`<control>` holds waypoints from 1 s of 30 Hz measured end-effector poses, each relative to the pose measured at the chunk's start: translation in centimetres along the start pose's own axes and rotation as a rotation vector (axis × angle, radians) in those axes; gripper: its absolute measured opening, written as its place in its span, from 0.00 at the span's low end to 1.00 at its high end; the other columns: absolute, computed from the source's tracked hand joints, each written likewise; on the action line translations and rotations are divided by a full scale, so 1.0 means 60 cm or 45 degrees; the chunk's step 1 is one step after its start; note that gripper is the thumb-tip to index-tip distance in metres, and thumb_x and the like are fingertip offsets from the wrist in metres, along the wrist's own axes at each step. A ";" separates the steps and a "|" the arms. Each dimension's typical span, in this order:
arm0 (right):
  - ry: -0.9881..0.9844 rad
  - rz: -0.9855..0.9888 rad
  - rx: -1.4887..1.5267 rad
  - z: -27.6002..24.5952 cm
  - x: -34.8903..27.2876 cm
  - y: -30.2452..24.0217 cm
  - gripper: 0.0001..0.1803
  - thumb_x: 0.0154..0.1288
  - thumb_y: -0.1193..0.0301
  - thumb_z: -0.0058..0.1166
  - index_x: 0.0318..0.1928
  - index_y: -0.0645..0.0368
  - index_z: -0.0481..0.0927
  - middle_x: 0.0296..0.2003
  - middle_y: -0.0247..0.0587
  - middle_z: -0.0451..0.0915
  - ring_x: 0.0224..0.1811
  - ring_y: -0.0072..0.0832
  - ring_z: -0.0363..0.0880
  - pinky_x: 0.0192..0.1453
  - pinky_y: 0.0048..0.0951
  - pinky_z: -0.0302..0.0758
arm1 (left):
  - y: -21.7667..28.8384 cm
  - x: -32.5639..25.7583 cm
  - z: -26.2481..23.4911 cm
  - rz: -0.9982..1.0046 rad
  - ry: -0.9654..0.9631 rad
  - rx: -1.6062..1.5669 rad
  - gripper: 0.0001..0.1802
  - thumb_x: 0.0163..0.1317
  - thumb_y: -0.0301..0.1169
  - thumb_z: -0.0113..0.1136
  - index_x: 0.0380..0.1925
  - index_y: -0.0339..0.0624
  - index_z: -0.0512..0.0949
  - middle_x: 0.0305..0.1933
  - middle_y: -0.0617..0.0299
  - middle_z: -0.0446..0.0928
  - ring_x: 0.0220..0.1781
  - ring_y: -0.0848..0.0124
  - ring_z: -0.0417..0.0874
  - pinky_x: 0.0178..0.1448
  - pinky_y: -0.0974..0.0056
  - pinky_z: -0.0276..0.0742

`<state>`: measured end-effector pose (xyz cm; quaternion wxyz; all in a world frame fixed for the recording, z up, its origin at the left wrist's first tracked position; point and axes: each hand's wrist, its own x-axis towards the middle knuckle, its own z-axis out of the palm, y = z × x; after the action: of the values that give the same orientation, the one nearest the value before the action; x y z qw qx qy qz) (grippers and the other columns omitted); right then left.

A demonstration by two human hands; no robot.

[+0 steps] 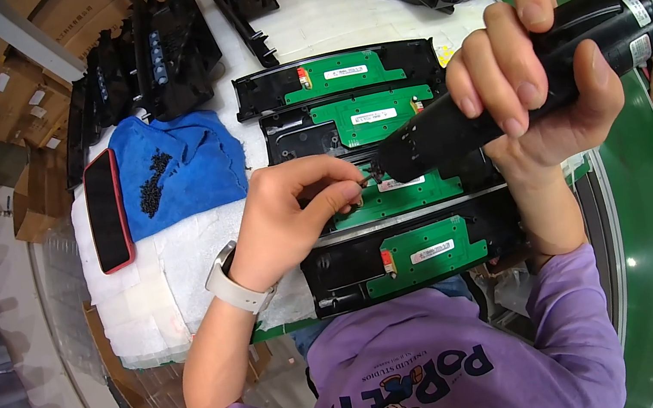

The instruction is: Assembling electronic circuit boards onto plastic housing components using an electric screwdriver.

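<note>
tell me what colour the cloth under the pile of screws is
Blue; the cloth shows best in the head view.

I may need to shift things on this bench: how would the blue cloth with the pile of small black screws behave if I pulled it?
The blue cloth lies rumpled, so it is probably floppy and would bunch rather than slide flat. The loose black screws on it would likely roll and scatter. It sits on white foam padding, which may grip it a little.

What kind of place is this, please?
Probably an electronics assembly line in a factory: rows of black panels with green circuit boards, an electric screwdriver in the right hand, and a green conveyor belt.
</note>
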<state>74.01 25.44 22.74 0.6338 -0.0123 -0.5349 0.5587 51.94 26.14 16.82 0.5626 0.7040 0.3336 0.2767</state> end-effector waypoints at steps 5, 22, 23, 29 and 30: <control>0.099 0.307 -0.175 0.048 0.006 -0.004 0.19 0.64 0.58 0.44 0.46 0.59 0.64 0.22 0.29 0.67 0.17 0.18 0.66 0.32 0.25 0.69 | -0.003 -0.002 -0.003 0.485 -0.081 0.565 0.06 0.52 0.23 0.61 0.29 0.34 0.75 0.25 0.57 0.76 0.26 0.65 0.77 0.30 0.68 0.71; -0.032 0.315 -0.456 0.027 0.028 0.048 0.18 0.59 0.59 0.47 0.42 0.59 0.66 0.17 0.29 0.63 0.12 0.19 0.60 0.22 0.23 0.63 | -0.014 -0.008 -0.003 0.111 0.157 0.224 0.03 0.53 0.22 0.60 0.29 0.34 0.80 0.28 0.62 0.79 0.29 0.79 0.78 0.34 0.75 0.71; -0.043 0.335 -0.469 0.031 0.029 0.046 0.18 0.59 0.59 0.47 0.42 0.59 0.66 0.17 0.30 0.63 0.12 0.19 0.60 0.22 0.23 0.63 | -0.019 -0.007 0.001 0.109 0.157 0.222 0.03 0.53 0.22 0.60 0.29 0.34 0.80 0.28 0.62 0.79 0.29 0.79 0.78 0.34 0.75 0.71; -0.054 0.365 -0.492 0.042 0.034 0.048 0.17 0.58 0.60 0.48 0.40 0.59 0.65 0.17 0.30 0.64 0.11 0.19 0.60 0.22 0.23 0.63 | -0.023 -0.004 0.009 0.075 0.356 -0.149 0.07 0.55 0.21 0.58 0.35 0.36 0.78 0.29 0.64 0.78 0.30 0.78 0.78 0.36 0.74 0.74; -0.078 0.349 -0.493 0.043 0.034 0.050 0.16 0.57 0.61 0.49 0.40 0.59 0.65 0.17 0.31 0.64 0.11 0.20 0.60 0.21 0.23 0.63 | -0.024 -0.004 0.009 0.059 0.341 -0.175 0.07 0.56 0.21 0.56 0.36 0.35 0.78 0.29 0.64 0.78 0.31 0.78 0.78 0.37 0.74 0.74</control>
<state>69.77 26.53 23.36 0.5212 -0.1891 -0.6442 0.5268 51.95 25.83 15.29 0.5534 0.6280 0.3697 0.4032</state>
